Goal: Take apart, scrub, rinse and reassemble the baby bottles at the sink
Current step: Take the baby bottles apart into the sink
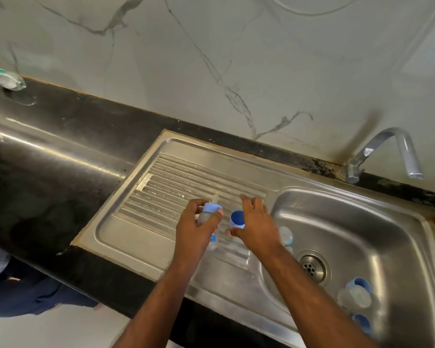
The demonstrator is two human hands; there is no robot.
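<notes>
Left hand [199,227] has its grip wrapped round a small clear plastic baby bottle with a pale blue screw collar [210,217], thumb across the collar, the clear teat poking up past the fingers over the ribbed steel drainboard [166,189]. Right hand [255,222] is spread and relaxed just above a blue plastic cap [237,219], which stands mouth-up on the drainboard near its basin-side edge; whether the fingertips touch the cap I cannot tell.

Further out, another clear bottle part with a blue rim [285,236] lies in the steel sink basin [362,222] by its left wall, and more blue and clear pieces [357,292] cluster at the basin's near right corner beyond the drain [312,268]. A chrome tap [384,151] stands at the basin's back edge.

Risks, as I judge them: the drainboard looks wet, so the cap could skid off the ridges into the basin if nudged; a slippery collar could twist loose and drop the bottle; loose small parts sit near the drain and could wash towards it once water runs
</notes>
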